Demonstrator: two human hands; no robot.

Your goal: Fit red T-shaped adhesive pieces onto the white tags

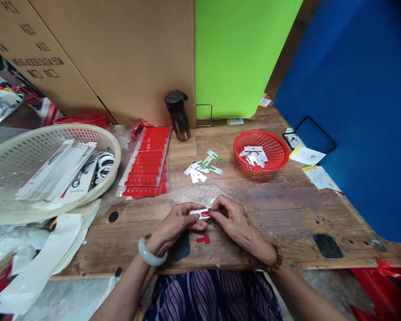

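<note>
My left hand and my right hand meet over the near middle of the wooden table. Both pinch one small white card with a red sticker between fingertips, left hand at its left end, right hand at its right end. A loose red T-shaped sticker lies on the table just below the hands. A pale bangle circles my left wrist and a bead bracelet my right.
A pile of small white and green cards lies beyond the hands. A red basket with finished cards sits right. Red sticker sheets in plastic lie left, beside a large cream basket of packaged items. A dark flask stands at the back.
</note>
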